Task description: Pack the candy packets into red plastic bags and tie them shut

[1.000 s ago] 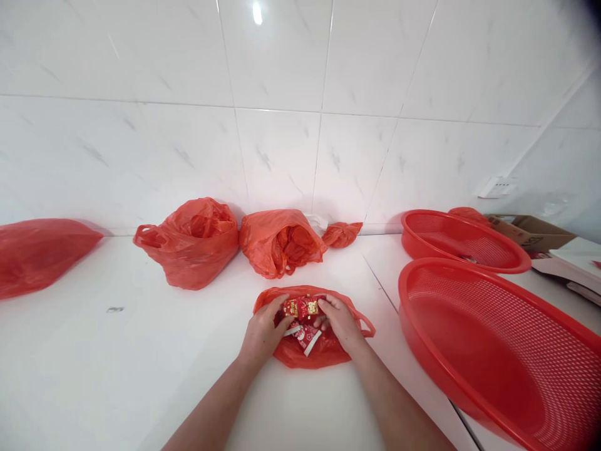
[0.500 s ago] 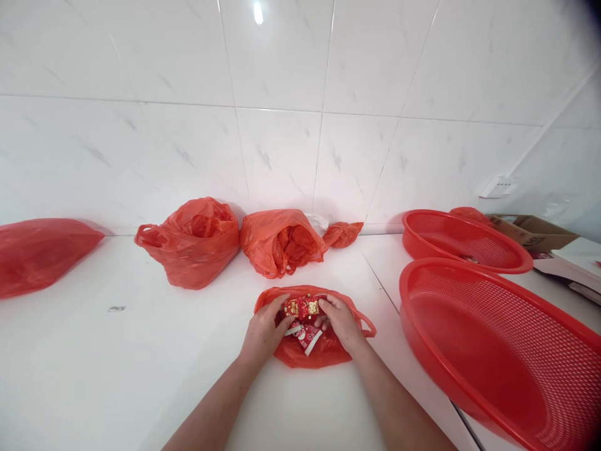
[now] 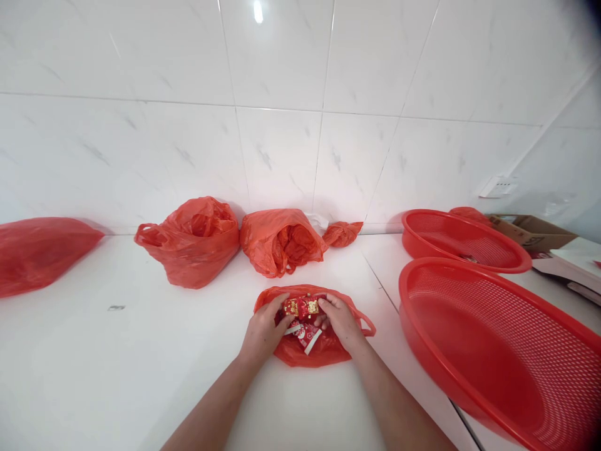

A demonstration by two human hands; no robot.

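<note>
A small red plastic bag (image 3: 300,354) lies open on the white counter in front of me. Inside it are red and white packets (image 3: 307,335). My left hand (image 3: 263,332) and my right hand (image 3: 340,322) both reach into the bag's mouth. Between their fingertips they pinch a small red packet with gold print (image 3: 301,307), the left hand at its left end, the right hand at its right end.
Three more red bags stand along the tiled wall: one far left (image 3: 42,254), one (image 3: 192,241) and one (image 3: 282,241) behind my hands, plus a small crumpled one (image 3: 342,233). Two red mesh baskets (image 3: 498,351) (image 3: 462,241) sit at the right, with cardboard boxes (image 3: 533,230) beyond.
</note>
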